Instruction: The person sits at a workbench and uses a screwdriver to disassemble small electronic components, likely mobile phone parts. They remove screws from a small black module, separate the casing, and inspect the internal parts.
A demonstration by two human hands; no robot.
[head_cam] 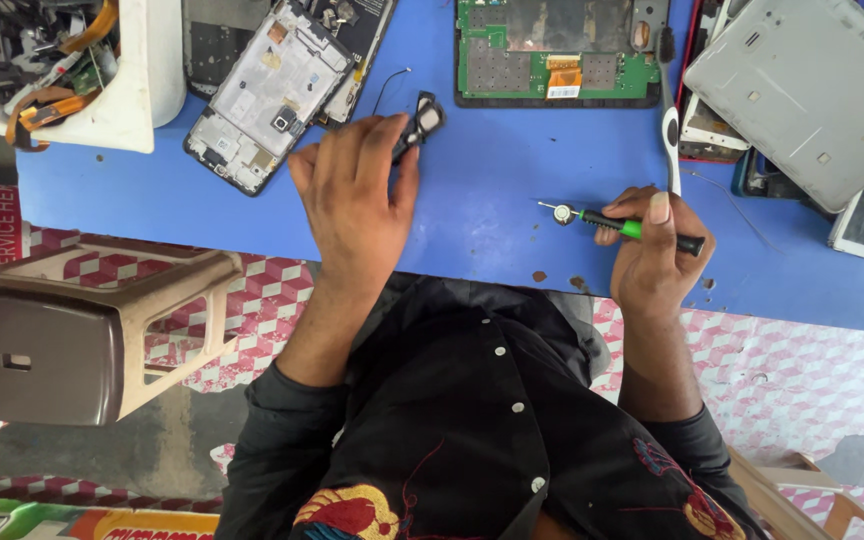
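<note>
My left hand [357, 195] rests on the blue tabletop [482, 200], its fingertips pinching a small black part with a pale centre [420, 122]; a thin black wire trails off to the part's left. My right hand [657, 255] grips a green and black screwdriver [632, 228], which lies nearly flat with its tip pointing left. A small round silver piece [563, 213] sits at the tip. About two hand widths of bare blue surface separate the hands.
An opened phone frame [267, 95] lies behind my left hand, and a green circuit board in a tablet shell [557, 50] sits behind centre. Grey tablet backs [802, 80] are stacked at right, beside a white tool [671, 140]. At far left are a white bin of scrap parts [62, 60] and a brown stool [72, 340].
</note>
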